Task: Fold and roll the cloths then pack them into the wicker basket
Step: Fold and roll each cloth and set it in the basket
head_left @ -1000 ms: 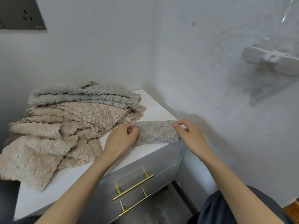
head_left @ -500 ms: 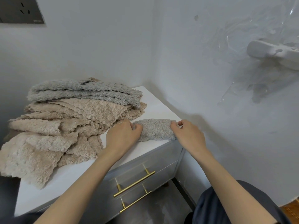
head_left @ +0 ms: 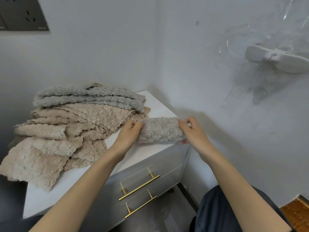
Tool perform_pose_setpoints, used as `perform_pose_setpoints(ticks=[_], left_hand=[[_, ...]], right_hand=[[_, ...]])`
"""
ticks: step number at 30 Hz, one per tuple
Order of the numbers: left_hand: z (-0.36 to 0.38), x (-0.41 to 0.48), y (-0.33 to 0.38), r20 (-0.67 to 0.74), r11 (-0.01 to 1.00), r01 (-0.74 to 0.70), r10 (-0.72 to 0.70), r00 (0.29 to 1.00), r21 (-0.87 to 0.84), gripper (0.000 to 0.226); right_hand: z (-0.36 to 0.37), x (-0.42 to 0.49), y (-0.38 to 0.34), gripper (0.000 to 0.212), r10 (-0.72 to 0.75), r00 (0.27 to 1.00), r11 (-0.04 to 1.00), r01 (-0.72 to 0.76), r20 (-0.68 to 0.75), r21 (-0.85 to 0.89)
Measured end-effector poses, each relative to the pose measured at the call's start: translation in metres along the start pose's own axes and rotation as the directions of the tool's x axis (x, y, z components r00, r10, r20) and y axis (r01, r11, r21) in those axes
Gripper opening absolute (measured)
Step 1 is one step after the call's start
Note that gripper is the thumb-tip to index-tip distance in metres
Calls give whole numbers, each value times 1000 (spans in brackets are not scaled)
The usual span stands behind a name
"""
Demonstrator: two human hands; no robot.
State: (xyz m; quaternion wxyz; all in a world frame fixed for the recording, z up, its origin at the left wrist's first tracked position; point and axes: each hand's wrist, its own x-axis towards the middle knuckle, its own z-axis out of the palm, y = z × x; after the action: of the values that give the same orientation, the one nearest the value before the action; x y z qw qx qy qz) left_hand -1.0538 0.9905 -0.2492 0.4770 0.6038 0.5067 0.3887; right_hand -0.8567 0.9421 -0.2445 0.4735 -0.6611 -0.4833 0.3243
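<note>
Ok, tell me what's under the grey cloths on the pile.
Under the grey cloths lie beige cloths, layered on the white cabinet top. Their count and anything beneath are hidden.

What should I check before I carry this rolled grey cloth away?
1. Left hand grip on the roll's left end: ok.
2. Right hand grip on its right end: ok.
3. Rolled grey cloth tightly rolled, no flap hanging: ok on the side shown.
4. Cloth pile free of the roll: ok.
5. Wicker basket ready and within reach: cannot tell; only a brown woven corner shows at lower right.
</note>
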Motion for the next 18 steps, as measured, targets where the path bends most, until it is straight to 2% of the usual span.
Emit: perform_pose_setpoints(ticks=[2, 4, 8, 12, 15, 18], left_hand=[[2, -4, 5, 35, 979, 85, -80, 996, -184, 20], [5, -10, 9, 75, 950, 135, -118, 990, -283, 22], [13, -26, 20, 127, 919, 156, -117, 985, -362, 23], [26, -43, 36, 156, 925, 132, -80, 984, -357, 20], [36, -58, 49, 213, 926, 158, -87, 973, -343, 4], [47, -70, 59, 348, 952, 201, -112, 931, -230, 24]], right_hand=[[-4, -1, -6, 18, 62, 998, 980, -63, 10, 190], [-10, -4, -10, 17, 88, 996, 947, -89, 19, 309], [-28, -18, -15, 15, 89, 995, 925, -65, -49, 374], [-51, -42, -21, 15, 37, 995, 913, 6, -97, 408], [-72, -64, -22, 15, 11, 991, 930, 37, -130, 364], [-91, -84, -18, 16, 9, 992, 946, 32, -124, 323]])
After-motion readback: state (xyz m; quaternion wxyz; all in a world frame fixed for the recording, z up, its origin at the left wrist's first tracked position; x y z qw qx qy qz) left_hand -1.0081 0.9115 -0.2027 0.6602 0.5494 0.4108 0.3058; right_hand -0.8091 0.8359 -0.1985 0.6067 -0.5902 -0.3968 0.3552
